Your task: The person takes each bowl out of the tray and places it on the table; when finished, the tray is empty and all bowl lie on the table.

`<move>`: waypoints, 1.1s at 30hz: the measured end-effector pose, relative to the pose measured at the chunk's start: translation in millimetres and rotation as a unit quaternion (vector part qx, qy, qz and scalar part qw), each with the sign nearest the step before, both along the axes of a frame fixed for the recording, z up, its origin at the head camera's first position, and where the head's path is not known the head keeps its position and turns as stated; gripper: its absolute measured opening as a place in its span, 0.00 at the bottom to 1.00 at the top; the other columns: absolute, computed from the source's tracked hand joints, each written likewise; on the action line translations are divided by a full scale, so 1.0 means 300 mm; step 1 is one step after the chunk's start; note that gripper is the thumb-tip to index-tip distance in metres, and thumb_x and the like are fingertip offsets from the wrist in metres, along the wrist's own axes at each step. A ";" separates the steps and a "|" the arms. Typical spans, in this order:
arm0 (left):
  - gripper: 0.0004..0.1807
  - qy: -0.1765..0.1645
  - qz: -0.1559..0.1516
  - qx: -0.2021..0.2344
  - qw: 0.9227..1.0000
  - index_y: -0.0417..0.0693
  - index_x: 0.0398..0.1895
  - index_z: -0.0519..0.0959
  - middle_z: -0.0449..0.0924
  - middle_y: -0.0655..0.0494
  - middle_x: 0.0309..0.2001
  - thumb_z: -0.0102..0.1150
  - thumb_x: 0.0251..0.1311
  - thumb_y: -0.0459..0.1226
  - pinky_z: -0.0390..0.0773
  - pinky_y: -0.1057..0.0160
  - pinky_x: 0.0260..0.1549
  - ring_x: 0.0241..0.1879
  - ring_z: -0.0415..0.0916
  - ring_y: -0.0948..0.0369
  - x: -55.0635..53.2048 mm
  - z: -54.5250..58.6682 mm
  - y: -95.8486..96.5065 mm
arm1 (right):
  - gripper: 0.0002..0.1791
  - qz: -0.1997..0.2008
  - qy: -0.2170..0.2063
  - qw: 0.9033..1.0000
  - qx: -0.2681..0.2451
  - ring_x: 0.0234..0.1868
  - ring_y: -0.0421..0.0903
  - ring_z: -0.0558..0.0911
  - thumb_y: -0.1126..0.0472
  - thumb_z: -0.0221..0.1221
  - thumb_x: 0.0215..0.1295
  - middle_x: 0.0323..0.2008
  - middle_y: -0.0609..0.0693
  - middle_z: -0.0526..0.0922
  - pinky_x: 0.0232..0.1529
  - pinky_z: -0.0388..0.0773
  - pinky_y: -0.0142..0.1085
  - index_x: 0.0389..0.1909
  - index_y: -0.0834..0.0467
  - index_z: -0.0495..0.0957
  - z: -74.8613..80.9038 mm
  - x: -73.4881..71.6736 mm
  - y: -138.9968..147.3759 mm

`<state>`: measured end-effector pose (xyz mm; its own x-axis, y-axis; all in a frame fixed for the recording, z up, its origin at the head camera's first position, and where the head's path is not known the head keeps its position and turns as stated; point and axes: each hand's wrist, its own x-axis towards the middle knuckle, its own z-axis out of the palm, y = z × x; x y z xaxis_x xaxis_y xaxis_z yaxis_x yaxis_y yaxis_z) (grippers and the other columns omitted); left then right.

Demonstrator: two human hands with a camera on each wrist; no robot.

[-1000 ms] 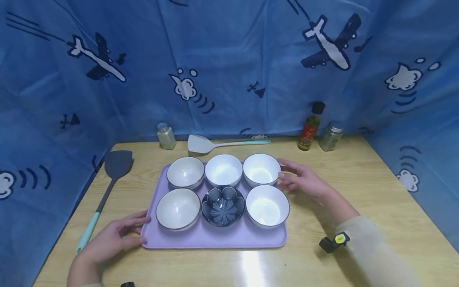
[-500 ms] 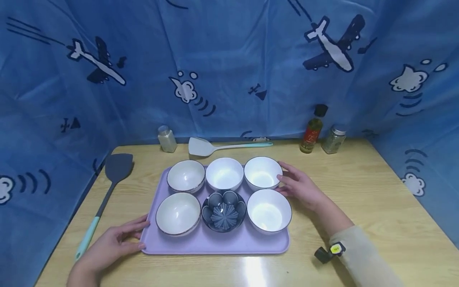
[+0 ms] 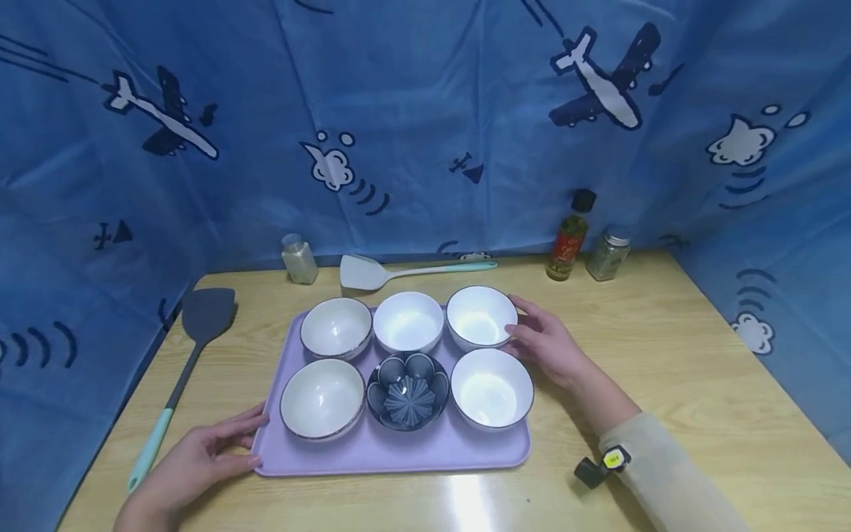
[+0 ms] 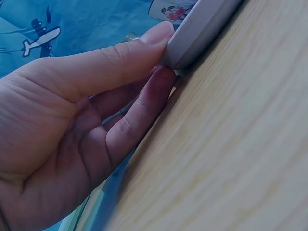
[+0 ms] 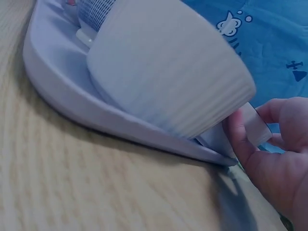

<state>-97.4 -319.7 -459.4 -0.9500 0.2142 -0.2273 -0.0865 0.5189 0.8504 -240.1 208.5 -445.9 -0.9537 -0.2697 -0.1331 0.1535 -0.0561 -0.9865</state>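
Observation:
A lilac tray (image 3: 385, 462) carries several bowls in two rows. My left hand (image 3: 193, 462) pinches the tray's left edge near its front corner; in the left wrist view the thumb (image 4: 156, 36) lies on top of the rim and a finger below it. My right hand (image 3: 548, 343) holds the dark-rimmed white bowl (image 3: 480, 318) at the back right by its right side, thumb at the rim. In front of it stands another white bowl (image 3: 492, 391), which fills much of the right wrist view. A dark blue petal-patterned bowl (image 3: 408, 391) sits at the front middle.
Beside the tray on the left lies a dark turner (image 3: 206, 318) with a mint handle. Behind it are a white turner (image 3: 366, 273), a shaker jar (image 3: 299, 260), a red-labelled bottle (image 3: 568, 240) and a glass jar (image 3: 608, 255). Blue printed cloth (image 3: 399, 89) surrounds the wooden table.
My right thumb has come in over the back right bowl's rim, and that hand sits closer round the bowl. My left hand stays at the tray's edge. The head view has shifted slightly.

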 end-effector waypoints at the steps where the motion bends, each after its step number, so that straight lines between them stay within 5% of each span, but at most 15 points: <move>1: 0.34 0.001 -0.003 0.002 1.000 0.47 0.67 0.75 0.58 0.45 0.76 0.71 0.57 0.43 0.75 0.75 0.47 0.48 0.80 0.66 0.001 0.000 -0.001 | 0.40 -0.003 -0.002 1.000 -0.007 0.37 0.42 0.86 0.70 0.52 0.71 0.70 0.73 0.59 0.45 0.83 0.33 0.80 0.57 0.46 0.004 -0.002 0.001; 9: 0.34 -0.006 0.013 0.004 1.000 0.48 0.67 0.75 0.60 0.47 0.76 0.72 0.55 0.44 0.77 0.72 0.46 0.48 0.80 0.66 0.003 -0.002 0.002 | 0.40 -0.054 0.017 0.998 -0.036 0.36 0.41 0.87 0.67 0.53 0.74 0.68 0.71 0.59 0.43 0.83 0.31 0.80 0.56 0.45 0.082 -0.020 0.067; 18: 0.34 -0.015 0.019 0.026 0.999 0.48 0.68 0.74 0.64 0.66 0.73 0.72 0.56 0.42 0.79 0.70 0.45 0.48 0.79 0.67 0.006 -0.003 -0.006 | 0.42 -0.124 -0.008 0.992 -0.024 0.37 0.39 0.87 0.64 0.55 0.74 0.75 0.70 0.51 0.44 0.83 0.30 0.81 0.53 0.43 0.094 -0.034 0.153; 28: 0.35 -0.026 0.016 0.004 1.000 0.50 0.68 0.74 0.61 0.51 0.75 0.72 0.56 0.45 0.75 0.75 0.47 0.49 0.79 0.68 0.020 -0.001 -0.010 | 0.42 -0.125 -0.026 0.991 -0.030 0.36 0.39 0.86 0.66 0.50 0.76 0.74 0.70 0.49 0.46 0.82 0.30 0.81 0.52 0.37 0.032 -0.051 0.189; 33: 0.33 0.013 0.001 0.004 1.000 0.47 0.67 0.75 0.62 0.45 0.74 0.71 0.57 0.43 0.76 0.74 0.45 0.46 0.79 0.68 0.009 -0.004 -0.008 | 0.43 -0.125 -0.035 0.990 -0.045 0.36 0.39 0.87 0.66 0.51 0.76 0.76 0.70 0.46 0.46 0.82 0.29 0.81 0.53 0.35 0.030 -0.053 0.187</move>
<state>-94.7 -322.2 -460.4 -0.9561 0.2141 -0.2003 -0.0649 0.5116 0.8568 -256.0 264.7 -437.0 -0.9813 -0.0396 -0.1882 0.1923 -0.1880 -0.9632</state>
